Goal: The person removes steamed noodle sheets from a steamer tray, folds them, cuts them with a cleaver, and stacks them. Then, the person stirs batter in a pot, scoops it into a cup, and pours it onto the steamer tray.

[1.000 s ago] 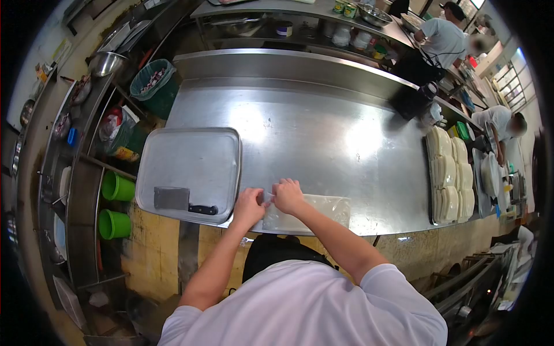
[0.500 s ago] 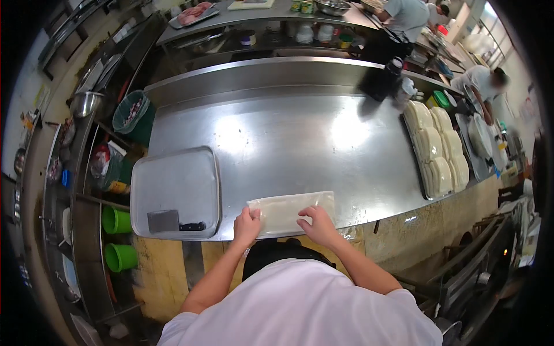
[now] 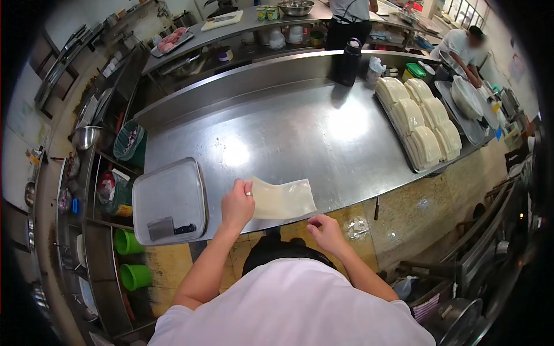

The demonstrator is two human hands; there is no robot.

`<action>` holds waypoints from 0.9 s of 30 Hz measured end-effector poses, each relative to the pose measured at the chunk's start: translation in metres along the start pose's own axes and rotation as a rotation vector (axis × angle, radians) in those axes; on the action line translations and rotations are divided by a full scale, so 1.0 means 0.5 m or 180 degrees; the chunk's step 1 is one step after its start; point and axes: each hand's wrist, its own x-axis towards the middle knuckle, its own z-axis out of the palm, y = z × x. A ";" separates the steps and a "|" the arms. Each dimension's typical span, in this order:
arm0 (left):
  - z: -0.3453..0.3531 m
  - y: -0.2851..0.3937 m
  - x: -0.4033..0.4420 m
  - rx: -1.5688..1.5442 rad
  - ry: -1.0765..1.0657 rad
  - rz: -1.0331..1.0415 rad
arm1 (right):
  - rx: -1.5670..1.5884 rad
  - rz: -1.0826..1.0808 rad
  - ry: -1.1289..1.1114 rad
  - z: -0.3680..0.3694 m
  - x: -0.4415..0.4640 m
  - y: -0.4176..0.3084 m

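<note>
A flat, glossy cream-white sheet (image 3: 283, 199) lies at the front edge of the steel table, its left part lifted and bent. My left hand (image 3: 238, 205), with a ring on one finger, is closed on the sheet's left end; its fingertips are partly hidden. Just past the table's front edge, my right hand (image 3: 327, 233) is apart from the sheet, fingers loosely curled, with nothing visible in them. To the left is a shallow metal tray (image 3: 170, 190) holding a cleaver (image 3: 161, 229) with a black handle.
At the right stands a dark tray (image 3: 398, 135) with several stacks of similar cream-white sheets (image 3: 411, 115). Behind it are a black bottle (image 3: 348, 63) and a green-lidded tub (image 3: 414, 71). Lined bins (image 3: 131, 141) stand left of the table. Another person (image 3: 461, 49) works at the far right.
My left hand has raised and bent the sheet's left end. My right hand has drawn back off the sheet towards me. The view has turned slightly to the right.
</note>
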 end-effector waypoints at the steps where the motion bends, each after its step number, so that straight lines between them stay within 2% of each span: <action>1: -0.022 0.037 0.007 -0.0037 0.0018 0.0125 | 0.0059 0.0033 0.0024 -0.003 -0.002 0.001; 7: -0.120 0.190 0.040 -0.0517 0.0105 0.0620 | 0.0179 0.0039 0.0083 -0.016 0.006 -0.032; 13: -0.213 0.185 0.082 -0.0741 0.0243 0.0853 | 0.0195 -0.0074 0.0108 0.010 0.044 -0.107; 18: -0.353 0.054 0.113 -0.0451 0.0335 0.0662 | -0.0031 -0.0264 -0.0116 0.102 0.100 -0.168; 27: -0.613 -0.320 0.136 0.0533 0.0519 0.0125 | -0.0119 -0.0383 -0.0930 0.438 0.214 -0.395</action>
